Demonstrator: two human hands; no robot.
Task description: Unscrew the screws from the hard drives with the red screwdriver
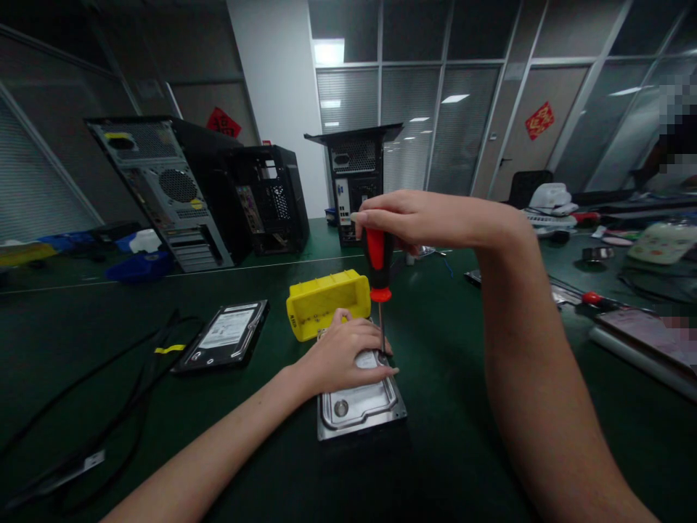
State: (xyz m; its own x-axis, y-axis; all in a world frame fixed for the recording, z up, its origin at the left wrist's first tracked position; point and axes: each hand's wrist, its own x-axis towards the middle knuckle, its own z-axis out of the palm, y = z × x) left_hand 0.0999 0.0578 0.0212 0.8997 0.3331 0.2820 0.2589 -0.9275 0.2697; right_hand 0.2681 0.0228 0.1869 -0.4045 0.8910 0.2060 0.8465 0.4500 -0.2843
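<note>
A silver hard drive (362, 410) lies flat on the green table in front of me. My left hand (348, 352) is laid over its far part, gripping it with the fingers bent and the thumb along the top; much of the label is hidden under it. My right hand (403, 218) is closed from above around the handle of a red and black screwdriver (377, 254). The screwdriver stands almost upright, its tip down at the drive's right side beside my left fingertips. Just behind the drive sits a yellow bin (329, 290) with several small screws inside.
Left of the bin lies a second hard drive (226, 334), near black cables (141, 392). Computer cases (179, 189) stand at the back, one (356, 174) behind my right hand. Another red-handled tool (596, 299) and a phone-like slab (647, 330) lie at right.
</note>
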